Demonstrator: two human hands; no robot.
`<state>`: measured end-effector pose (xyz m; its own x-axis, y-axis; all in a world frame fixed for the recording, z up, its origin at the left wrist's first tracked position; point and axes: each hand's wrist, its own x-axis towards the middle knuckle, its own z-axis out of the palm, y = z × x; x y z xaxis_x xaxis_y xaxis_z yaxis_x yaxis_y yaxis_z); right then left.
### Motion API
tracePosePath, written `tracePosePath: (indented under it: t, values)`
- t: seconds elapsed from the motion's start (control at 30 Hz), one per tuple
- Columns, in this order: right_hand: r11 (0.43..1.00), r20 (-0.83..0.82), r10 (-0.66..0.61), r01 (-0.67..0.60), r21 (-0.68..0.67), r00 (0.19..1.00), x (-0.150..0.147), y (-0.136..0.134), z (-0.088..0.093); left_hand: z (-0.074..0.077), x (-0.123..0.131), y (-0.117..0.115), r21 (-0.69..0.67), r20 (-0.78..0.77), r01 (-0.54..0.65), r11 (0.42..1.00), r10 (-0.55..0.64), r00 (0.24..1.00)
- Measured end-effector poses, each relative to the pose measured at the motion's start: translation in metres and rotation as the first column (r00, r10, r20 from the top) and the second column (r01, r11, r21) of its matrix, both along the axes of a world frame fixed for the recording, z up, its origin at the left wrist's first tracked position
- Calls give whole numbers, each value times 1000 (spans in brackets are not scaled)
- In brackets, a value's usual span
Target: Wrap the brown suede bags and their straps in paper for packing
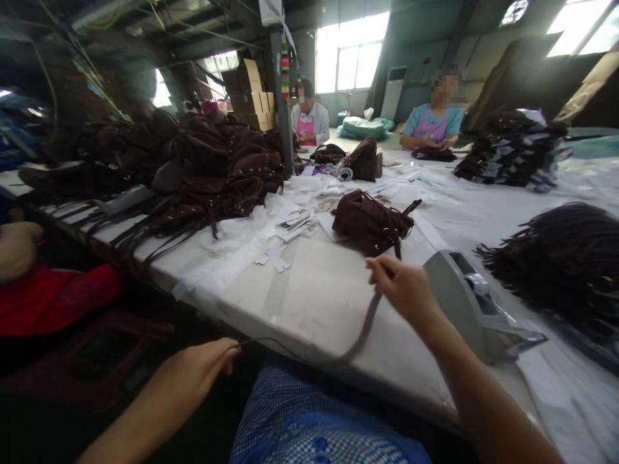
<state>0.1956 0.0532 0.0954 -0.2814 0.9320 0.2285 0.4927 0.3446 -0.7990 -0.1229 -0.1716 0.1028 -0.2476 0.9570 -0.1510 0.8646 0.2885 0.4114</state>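
A long dark strap hangs in a slack curve between my two hands. My left hand, low in front of the table edge, pinches one end of it. Over the table, my right hand has its fingers closed on the strap farther along. Just beyond that hand lies a dark brown drawstring bag with metal eyelets. A short strap piece shows between the bag and my right fingers; whether it is the same strap I cannot tell. Beside my right forearm sits a grey tape dispenser.
Brown bags are heaped at the left, straps trailing over the edge. A bundle of dark straps lies at the right, a stack of brown pieces behind. White paper slips litter the table. Two people work across it; a red-clothed person is left.
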Motion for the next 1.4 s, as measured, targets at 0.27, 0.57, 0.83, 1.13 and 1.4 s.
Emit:
tracePosePath:
  t: [0.27,0.57,0.83,1.13,1.4]
  values:
    - [575,136,817,-810,-115,561,-79,-66,-33,2,48,48,-17,27,385,923,-384,923]
    - [814,551,432,-572,103,714,-59,-5,-41,-32,-14,22,-22,-28,114,993,-114,993]
    - [556,289,793,-831,20,537,-116,-17,-50,-32,4,58,18,-155,250,968,-244,957]
    - [563,383,728,-814,140,569,-117,-16,-71,-51,0,57,23,-131,239,971,-234,963]
    - [688,294,706,-722,-68,645,-107,-17,-82,-56,-74,101,275,-38,-257,927,277,960]
